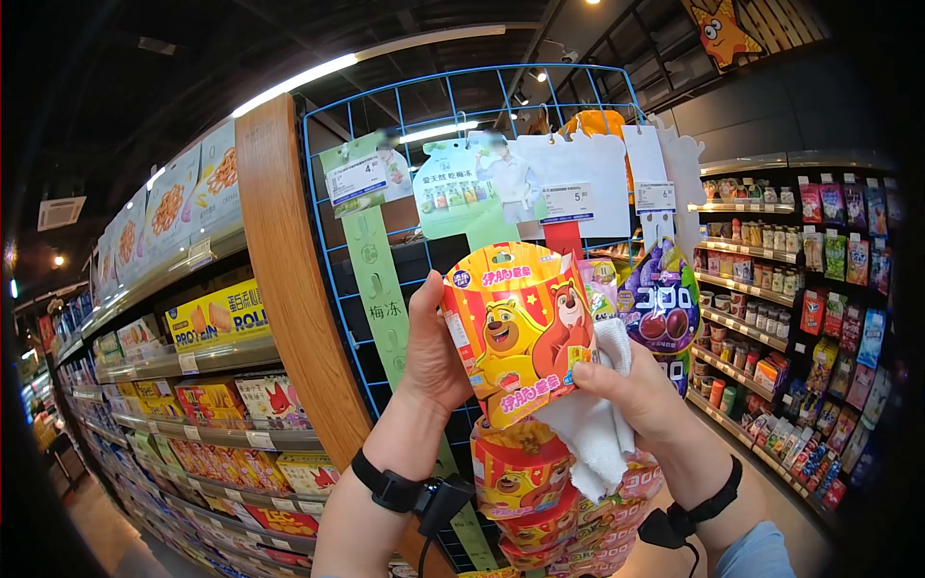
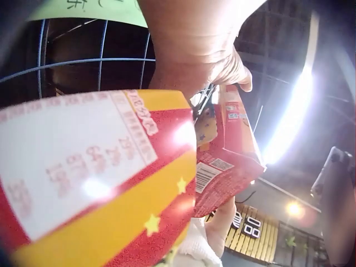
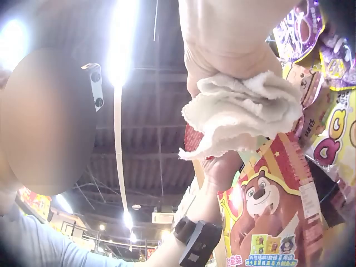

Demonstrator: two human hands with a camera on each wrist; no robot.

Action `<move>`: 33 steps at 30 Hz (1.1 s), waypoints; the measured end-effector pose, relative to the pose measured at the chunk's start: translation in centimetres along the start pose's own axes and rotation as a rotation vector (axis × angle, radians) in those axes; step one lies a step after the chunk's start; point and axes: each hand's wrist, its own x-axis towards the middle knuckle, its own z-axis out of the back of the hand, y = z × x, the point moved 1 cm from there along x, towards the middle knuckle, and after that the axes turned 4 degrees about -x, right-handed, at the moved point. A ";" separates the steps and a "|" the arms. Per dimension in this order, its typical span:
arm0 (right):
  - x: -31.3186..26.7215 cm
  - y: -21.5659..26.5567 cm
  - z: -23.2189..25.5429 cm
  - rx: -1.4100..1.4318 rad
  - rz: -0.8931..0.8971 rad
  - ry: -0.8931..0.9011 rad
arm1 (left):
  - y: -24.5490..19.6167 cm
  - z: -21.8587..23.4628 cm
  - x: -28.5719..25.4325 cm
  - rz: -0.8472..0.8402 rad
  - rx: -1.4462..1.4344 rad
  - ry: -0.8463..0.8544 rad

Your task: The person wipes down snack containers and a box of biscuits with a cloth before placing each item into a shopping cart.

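In the head view a red and yellow snack bag with cartoon bears is held up in front of the rack, its printed front toward the camera. My left hand grips its left edge, thumb up along the side. My right hand holds a crumpled white cloth, with its thumb on the bag's lower right corner. The left wrist view shows the bag's red side with a barcode. Bunched folds of the cloth lie under the right palm in the right wrist view.
Matching bear bags hang just below on the blue wire rack. Purple candy bags hang to the right. Boxed snacks fill the left shelves, beside a wooden post. More stocked shelves stand across the aisle.
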 end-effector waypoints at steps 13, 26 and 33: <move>0.0 0.9 0.1 0.030 -0.079 0.009 | -0.1 -0.3 0.2 -0.068 0.127 -0.048; -1.0 -0.6 1.7 0.108 0.160 -0.071 | 0.0 0.4 -0.7 -0.035 0.265 -0.092; -3.7 -2.7 2.7 0.111 0.094 -0.166 | 0.6 1.0 -2.3 -0.123 0.560 -0.191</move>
